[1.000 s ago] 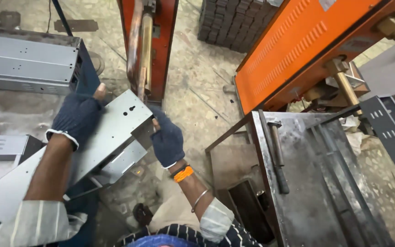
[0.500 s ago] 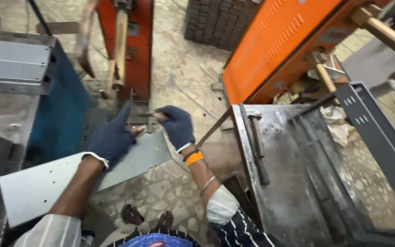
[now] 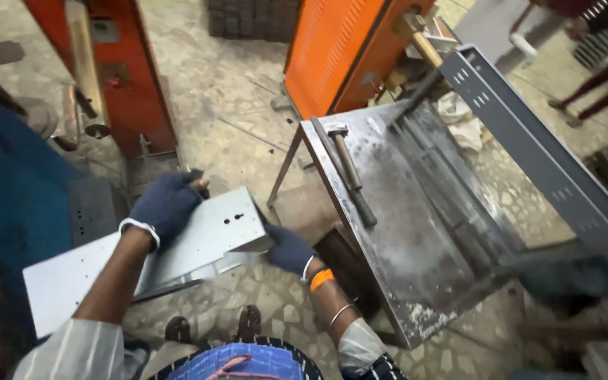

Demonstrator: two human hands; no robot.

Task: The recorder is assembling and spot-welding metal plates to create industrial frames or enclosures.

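I hold a long grey sheet-metal panel (image 3: 198, 236) with small punched holes, angled across my front at knee height. My left hand (image 3: 165, 204), in a dark blue glove, grips the panel's upper edge from above. My right hand (image 3: 287, 250), also gloved, with an orange band at the wrist, clasps the panel's right end from below. The panel's far left end reaches past my left forearm.
A steel worktable (image 3: 416, 281) stands to my right with a hammer (image 3: 350, 172) lying on it and a long perforated grey channel (image 3: 536, 141) leaning across its far side. Orange machine housings (image 3: 346, 49) and an orange frame (image 3: 114, 77) stand ahead. A blue surface (image 3: 8, 204) lies at left.
The panel has swung from my left side toward the middle, closer to the worktable. My right hand has dropped to its right end and my view has turned to the right.
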